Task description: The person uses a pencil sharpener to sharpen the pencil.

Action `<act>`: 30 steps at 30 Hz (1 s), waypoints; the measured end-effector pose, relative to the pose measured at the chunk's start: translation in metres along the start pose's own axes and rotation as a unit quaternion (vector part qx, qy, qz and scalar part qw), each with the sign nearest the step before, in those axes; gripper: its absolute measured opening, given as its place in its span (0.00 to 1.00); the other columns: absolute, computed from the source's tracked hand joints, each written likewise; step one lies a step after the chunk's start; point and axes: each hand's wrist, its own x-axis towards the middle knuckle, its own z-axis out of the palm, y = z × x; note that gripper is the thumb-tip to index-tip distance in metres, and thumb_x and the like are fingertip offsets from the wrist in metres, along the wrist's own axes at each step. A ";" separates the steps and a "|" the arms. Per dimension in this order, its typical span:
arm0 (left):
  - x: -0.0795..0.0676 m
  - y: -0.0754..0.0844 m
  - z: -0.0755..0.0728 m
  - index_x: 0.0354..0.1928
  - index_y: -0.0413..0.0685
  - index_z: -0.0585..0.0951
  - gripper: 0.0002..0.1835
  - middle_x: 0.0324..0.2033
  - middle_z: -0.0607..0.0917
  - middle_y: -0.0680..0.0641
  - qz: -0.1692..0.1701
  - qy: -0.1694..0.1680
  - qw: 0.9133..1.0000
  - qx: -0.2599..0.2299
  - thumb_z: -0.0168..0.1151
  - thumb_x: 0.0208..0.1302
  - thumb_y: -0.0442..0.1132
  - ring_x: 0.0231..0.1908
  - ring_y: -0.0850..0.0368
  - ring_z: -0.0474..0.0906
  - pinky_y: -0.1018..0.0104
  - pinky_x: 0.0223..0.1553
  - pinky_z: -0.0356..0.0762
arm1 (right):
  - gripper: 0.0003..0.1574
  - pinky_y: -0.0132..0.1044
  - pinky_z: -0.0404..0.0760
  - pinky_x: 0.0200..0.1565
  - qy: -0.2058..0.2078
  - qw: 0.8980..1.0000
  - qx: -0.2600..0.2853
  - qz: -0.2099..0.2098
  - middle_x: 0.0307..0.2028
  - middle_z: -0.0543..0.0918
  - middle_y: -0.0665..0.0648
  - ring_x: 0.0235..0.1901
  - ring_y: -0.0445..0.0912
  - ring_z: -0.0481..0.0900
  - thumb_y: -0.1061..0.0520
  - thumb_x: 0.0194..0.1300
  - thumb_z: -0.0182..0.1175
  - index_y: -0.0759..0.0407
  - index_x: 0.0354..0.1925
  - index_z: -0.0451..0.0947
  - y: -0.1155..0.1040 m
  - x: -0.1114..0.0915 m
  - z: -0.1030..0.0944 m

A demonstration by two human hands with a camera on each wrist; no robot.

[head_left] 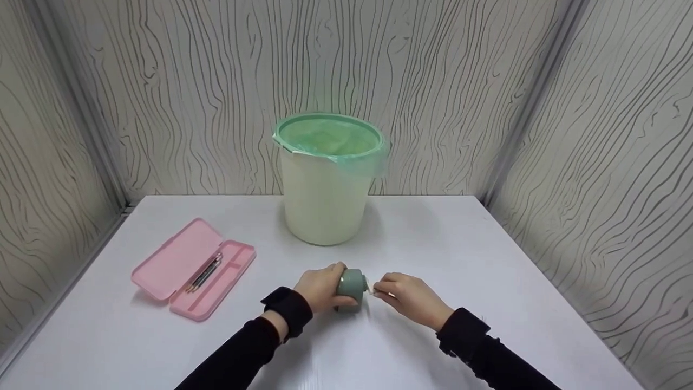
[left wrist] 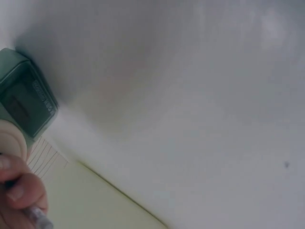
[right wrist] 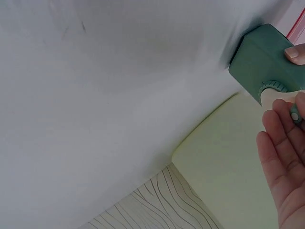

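Observation:
My left hand [head_left: 322,290] grips a green crank pencil sharpener [head_left: 352,287] near the front middle of the table. In the left wrist view, the sharpener's dark clear window [left wrist: 29,102] and a cream round part show. Fingers [left wrist: 29,191] below it hold a slim rod with a dark part and a pale end [left wrist: 39,218], mostly hidden. On the other side, my right hand [head_left: 409,298] pinches the crank's green knob [right wrist: 295,114], at the end of the cream crank arm [right wrist: 272,97]. My left thumb [right wrist: 296,55] lies along the sharpener's body in the right wrist view.
An opened pink pencil case [head_left: 216,287] with several pencils [head_left: 206,273] lies at the left. Behind my hands stands a pale green bin [head_left: 327,200] lined with a green bag. Wood-patterned panels [head_left: 216,92] close in the white table [head_left: 444,238] behind and at the sides.

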 end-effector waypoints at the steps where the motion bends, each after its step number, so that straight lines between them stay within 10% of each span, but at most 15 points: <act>1: 0.000 0.000 0.000 0.54 0.46 0.73 0.35 0.43 0.86 0.47 0.001 -0.001 1.000 0.000 0.69 0.60 0.66 0.38 0.54 0.86 0.60 0.40 0.84 | 0.04 0.30 0.82 0.37 -0.001 1.000 -0.001 0.001 0.32 0.86 0.50 0.33 0.41 0.83 0.60 0.66 0.68 0.57 0.40 0.87 0.000 0.000 0.000; 30: 0.001 -0.005 0.002 0.51 0.46 0.73 0.34 0.40 0.86 0.49 0.040 0.022 0.999 0.014 0.70 0.59 0.66 0.33 0.56 0.84 0.64 0.34 0.81 | 0.03 0.34 0.85 0.35 0.018 0.993 -0.116 0.013 0.32 0.87 0.52 0.34 0.45 0.85 0.58 0.68 0.66 0.56 0.38 0.85 0.013 0.034 -0.001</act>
